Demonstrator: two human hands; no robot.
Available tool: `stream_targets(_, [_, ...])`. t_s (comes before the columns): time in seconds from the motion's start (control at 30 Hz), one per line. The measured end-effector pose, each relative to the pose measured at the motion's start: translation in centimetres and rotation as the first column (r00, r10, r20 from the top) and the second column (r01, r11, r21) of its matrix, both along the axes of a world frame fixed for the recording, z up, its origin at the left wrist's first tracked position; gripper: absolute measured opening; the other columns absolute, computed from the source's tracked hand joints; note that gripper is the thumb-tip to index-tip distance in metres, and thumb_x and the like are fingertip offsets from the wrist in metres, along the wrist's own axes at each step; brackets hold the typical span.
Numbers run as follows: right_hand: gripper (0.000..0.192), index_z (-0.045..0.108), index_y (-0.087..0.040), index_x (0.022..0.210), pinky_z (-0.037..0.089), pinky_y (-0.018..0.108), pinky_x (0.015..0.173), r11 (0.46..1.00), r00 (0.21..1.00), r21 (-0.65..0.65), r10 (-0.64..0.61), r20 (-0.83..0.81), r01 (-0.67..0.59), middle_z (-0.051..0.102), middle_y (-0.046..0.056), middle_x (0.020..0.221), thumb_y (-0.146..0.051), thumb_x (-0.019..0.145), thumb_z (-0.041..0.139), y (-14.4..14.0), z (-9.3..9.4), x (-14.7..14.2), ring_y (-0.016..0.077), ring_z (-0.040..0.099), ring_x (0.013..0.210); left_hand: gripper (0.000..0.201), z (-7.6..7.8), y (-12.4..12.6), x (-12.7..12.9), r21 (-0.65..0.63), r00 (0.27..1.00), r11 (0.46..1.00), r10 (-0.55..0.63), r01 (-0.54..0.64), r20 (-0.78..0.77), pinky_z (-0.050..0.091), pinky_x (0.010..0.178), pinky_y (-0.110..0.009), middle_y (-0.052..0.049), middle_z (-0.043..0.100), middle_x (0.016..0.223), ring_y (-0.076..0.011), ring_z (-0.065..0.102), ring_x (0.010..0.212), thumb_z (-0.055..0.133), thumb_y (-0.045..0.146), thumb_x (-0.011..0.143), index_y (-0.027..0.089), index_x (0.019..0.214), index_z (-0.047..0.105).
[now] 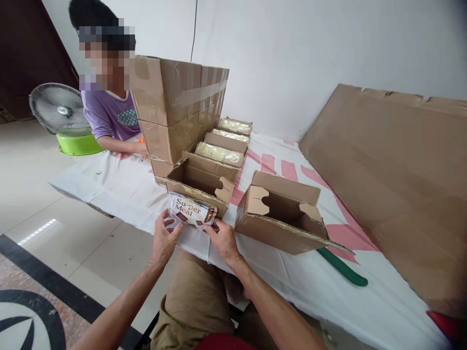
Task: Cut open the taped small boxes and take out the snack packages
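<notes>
My left hand [165, 239] and my right hand [224, 239] both grip a white packet printed "Super Meal" [192, 211], holding it from either side at the near edge of the cloth. The packet sits against the front wall of an open, empty cardboard box [200, 183]. A second open cardboard box [282, 214] lies tilted just right of my right hand.
Behind the empty box, filled boxes [220, 153] stand in a row beside a tall carton stack [175, 109]. Another person in a purple shirt [109, 114] sits at the far left near a fan [60, 109]. A flat cardboard sheet [394, 184] leans right; a green handle [343, 268] lies on the white cloth [120, 187].
</notes>
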State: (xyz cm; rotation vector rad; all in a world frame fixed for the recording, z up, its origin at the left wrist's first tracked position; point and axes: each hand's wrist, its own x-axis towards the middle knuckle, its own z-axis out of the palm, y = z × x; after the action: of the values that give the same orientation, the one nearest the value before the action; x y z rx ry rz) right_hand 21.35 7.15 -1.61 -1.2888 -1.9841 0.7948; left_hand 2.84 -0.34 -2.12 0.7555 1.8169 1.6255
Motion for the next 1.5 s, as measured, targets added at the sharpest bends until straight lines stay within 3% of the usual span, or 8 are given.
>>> stream_targets(0.07, [0.013, 0.080, -0.023, 0.091, 0.052, 0.027, 0.074, 1.000, 0.999, 0.005, 0.000, 0.046, -0.001, 0.084, 0.006, 0.089, -0.034, 0.089, 0.073, -0.1, 0.4, 0.3, 0.0229, 0.077, 0.081, 0.089, 0.2, 0.5, -1.4, -0.030, 0.998, 0.999, 0.011, -0.013, -0.066, 0.056, 0.091, -0.042, -0.022, 0.048, 0.157, -0.0293, 0.067, 0.114, 0.080, 0.046, 0.068, 0.018, 0.145, 0.048])
stream_targets(0.13, [0.013, 0.080, -0.024, 0.091, 0.050, 0.026, 0.073, 1.000, 0.996, 0.008, 0.002, 0.089, -0.003, 0.084, 0.006, 0.090, -0.034, 0.089, 0.073, -0.2, 0.9, 0.4, 0.0225, 0.077, 0.083, 0.088, 0.5, 1.1, -2.6, -0.062, 0.994, 0.998, -0.022, 0.016, -0.103, 0.056, 0.086, -0.040, -0.020, 0.055, 0.152, -0.0272, 0.070, 0.104, 0.080, 0.049, 0.066, 0.018, 0.143, 0.053])
stream_targets(0.23, [0.012, 0.080, -0.023, 0.092, 0.046, 0.025, 0.070, 1.000, 0.988, 0.008, 0.002, 0.151, -0.003, 0.084, 0.006, 0.090, -0.034, 0.090, 0.074, -0.3, 1.5, 0.4, 0.0220, 0.076, 0.082, 0.079, 0.7, 1.9, -3.7, -0.119, 0.987, 0.987, -0.117, 0.103, -0.112, 0.055, 0.074, -0.038, -0.014, 0.076, 0.111, -0.0271, 0.072, 0.085, 0.080, 0.054, 0.063, 0.015, 0.129, 0.064])
stream_targets(0.33, [0.013, 0.080, -0.022, 0.091, 0.041, 0.026, 0.067, 1.000, 0.978, 0.001, -0.004, 0.209, 0.004, 0.084, 0.007, 0.089, -0.033, 0.091, 0.074, -0.4, 2.0, 0.3, 0.0217, 0.075, 0.079, 0.078, 0.8, 2.1, -3.9, -0.141, 0.979, 0.979, -0.162, 0.144, -0.122, 0.054, 0.069, -0.036, -0.008, 0.077, 0.085, -0.0283, 0.072, 0.082, 0.078, 0.057, 0.062, 0.014, 0.126, 0.065])
stream_targets(0.5, [0.016, 0.081, -0.021, 0.092, 0.039, 0.027, 0.068, 1.000, 0.958, -0.007, -0.015, 0.285, 0.018, 0.084, 0.009, 0.092, -0.034, 0.094, 0.072, -0.3, 2.4, 0.3, 0.0223, 0.075, 0.082, 0.075, 0.9, 1.8, -3.3, -0.150, 0.975, 0.978, -0.169, 0.147, -0.143, 0.055, 0.068, -0.035, -0.009, 0.077, 0.089, -0.0281, 0.073, 0.084, 0.076, 0.057, 0.063, 0.014, 0.123, 0.064])
stream_targets(0.7, [0.022, 0.082, -0.022, 0.091, 0.036, 0.029, 0.065, 1.000, 0.934, 0.007, -0.016, 0.356, 0.014, 0.084, 0.010, 0.091, -0.041, 0.094, 0.073, -0.6, 3.0, 0.7, 0.0249, 0.076, 0.083, 0.087, 1.7, 1.8, -2.7, -0.137, 0.968, 0.977, -0.188, 0.165, -0.169, 0.056, 0.068, -0.035, -0.012, 0.076, 0.109, -0.0264, 0.073, 0.084, 0.077, 0.058, 0.060, 0.015, 0.133, 0.057])
stream_targets(1.17, [0.022, 0.082, -0.024, 0.088, 0.035, 0.030, 0.065, 0.996, 0.934, 0.024, -0.088, 0.347, 0.085, 0.084, 0.008, 0.091, -0.041, 0.097, 0.071, 0.2, 2.4, 0.1, 0.0240, 0.077, 0.082, 0.071, 2.4, 3.3, -2.6, -0.271, 0.925, 0.945, -0.257, 0.181, -0.279, 0.056, 0.070, -0.037, -0.011, 0.077, 0.101, -0.0327, 0.076, 0.093, 0.074, 0.066, 0.061, 0.022, 0.114, 0.055])
stream_targets(1.5, [0.019, 0.076, -0.022, 0.104, 0.036, 0.029, 0.068, 0.985, 0.940, -0.011, -0.161, 0.300, 0.173, 0.083, 0.008, 0.102, -0.036, 0.102, 0.064, 1.4, 2.4, -1.3, 0.0233, 0.075, 0.089, 0.058, 2.3, 6.3, -3.3, -0.231, 0.895, 0.948, -0.290, 0.220, -0.339, 0.055, 0.072, -0.036, -0.010, 0.074, 0.110, -0.0273, 0.075, 0.087, 0.071, 0.057, 0.066, 0.022, 0.110, 0.055])
